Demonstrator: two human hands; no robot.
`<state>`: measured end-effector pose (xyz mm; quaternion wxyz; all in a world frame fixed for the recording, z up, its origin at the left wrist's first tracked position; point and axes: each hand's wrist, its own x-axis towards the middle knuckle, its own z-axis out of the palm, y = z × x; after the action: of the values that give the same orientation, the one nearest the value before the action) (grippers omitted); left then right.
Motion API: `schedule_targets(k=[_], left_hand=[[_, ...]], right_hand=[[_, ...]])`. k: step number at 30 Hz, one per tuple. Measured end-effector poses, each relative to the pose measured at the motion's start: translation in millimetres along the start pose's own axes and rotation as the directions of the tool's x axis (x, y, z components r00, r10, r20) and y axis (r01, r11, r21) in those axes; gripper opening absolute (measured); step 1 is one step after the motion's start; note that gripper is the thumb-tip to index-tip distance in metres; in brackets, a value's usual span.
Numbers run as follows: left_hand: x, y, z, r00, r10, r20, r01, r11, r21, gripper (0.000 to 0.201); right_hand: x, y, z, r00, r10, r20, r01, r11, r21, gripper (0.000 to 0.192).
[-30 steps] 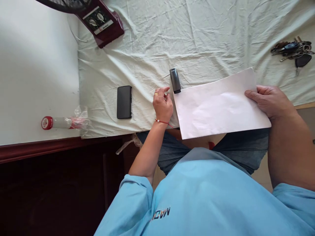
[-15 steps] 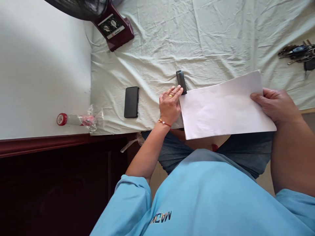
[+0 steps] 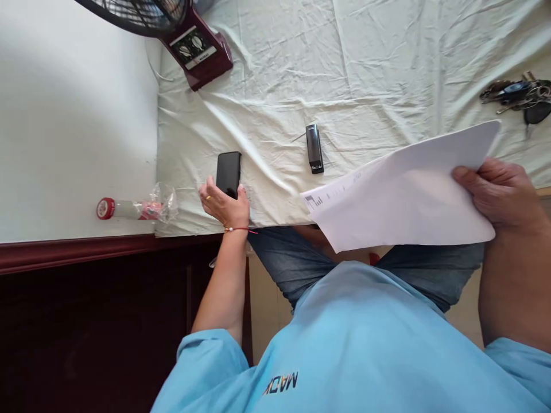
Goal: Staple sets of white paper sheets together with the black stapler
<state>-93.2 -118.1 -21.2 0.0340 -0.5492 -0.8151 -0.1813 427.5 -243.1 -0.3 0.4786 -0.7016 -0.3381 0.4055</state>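
My right hand (image 3: 501, 192) grips the right end of a white sheet of paper (image 3: 400, 192), lifted off the cloth with its left corner curled so printed marks show underneath. My left hand (image 3: 224, 202) has its fingers around the near end of a black phone (image 3: 228, 171), which lies flat on the pale green cloth (image 3: 365, 63). A small black stapler (image 3: 314, 148) lies on the cloth between the phone and the paper, touched by neither hand.
A dark red fan base (image 3: 198, 49) stands at the back left, its grille above it. A bunch of keys (image 3: 519, 94) lies at the far right. A red-capped clear bottle (image 3: 129, 209) with plastic wrap lies on the white surface left of the cloth. The wooden table edge (image 3: 77, 252) runs below.
My left hand left the paper's edge near the stapler and moved left onto the phone. My right hand raised the paper, so its left end lifted off the cloth.
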Motion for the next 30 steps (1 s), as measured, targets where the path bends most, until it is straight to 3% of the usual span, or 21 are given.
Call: schedule_targets(k=[3, 5, 10, 16, 19, 23, 25, 28, 30], left_hand=[[31.6, 2.0, 1.5, 0.978, -0.081, 0.194, 0.07, 0.995, 0.064, 0.097], [44.5, 9.1, 2.6, 0.965, -0.096, 0.245, 0.075, 0.993, 0.094, 0.095], [54.0, 20.9, 4.1, 0.973, -0.083, 0.215, 0.062, 0.993, 0.105, 0.085], [60.2, 9.0, 12.6, 0.983, -0.039, 0.179, 0.048, 0.998, -0.047, 0.083], [60.4, 5.4, 12.7, 0.979, -0.04, 0.201, 0.049, 0.998, -0.042, 0.091], [31.6, 5.6, 7.8, 0.987, 0.038, 0.158, -0.02, 0.994, -0.111, 0.1], [2.0, 6.9, 6.6, 0.992, 0.102, 0.074, -0.081, 0.966, -0.246, 0.087], [-48.2, 13.0, 6.8, 0.989, 0.136, 0.053, -0.08, 0.812, -0.578, 0.064], [-74.6, 21.2, 6.3, 0.977, 0.152, 0.149, 0.006, 0.681, -0.732, 0.067]], right_hand=[[1.9, -1.7, 16.1, 0.998, 0.02, 0.052, -0.021, 0.999, 0.023, 0.059], [1.1, -2.9, 23.3, 0.997, 0.037, 0.075, -0.04, 0.999, 0.036, 0.06], [-3.0, -0.8, 22.6, 0.997, 0.058, 0.052, -0.059, 0.998, 0.021, 0.061], [-10.7, 2.1, 15.1, 0.998, 0.049, -0.042, -0.047, 0.998, 0.05, 0.056], [-13.3, 1.6, 13.7, 0.997, 0.063, -0.053, -0.059, 0.995, 0.08, 0.053], [-13.0, 1.0, 11.8, 0.985, 0.172, 0.019, -0.173, 0.983, 0.062, 0.062], [-12.1, 0.4, 12.6, 0.972, 0.232, 0.041, -0.234, 0.971, 0.04, 0.069], [-9.6, -2.4, 17.6, 0.962, 0.272, 0.035, -0.274, 0.96, 0.06, 0.077], [-5.5, -6.2, 23.1, 0.966, 0.259, 0.022, -0.26, 0.96, 0.101, 0.078]])
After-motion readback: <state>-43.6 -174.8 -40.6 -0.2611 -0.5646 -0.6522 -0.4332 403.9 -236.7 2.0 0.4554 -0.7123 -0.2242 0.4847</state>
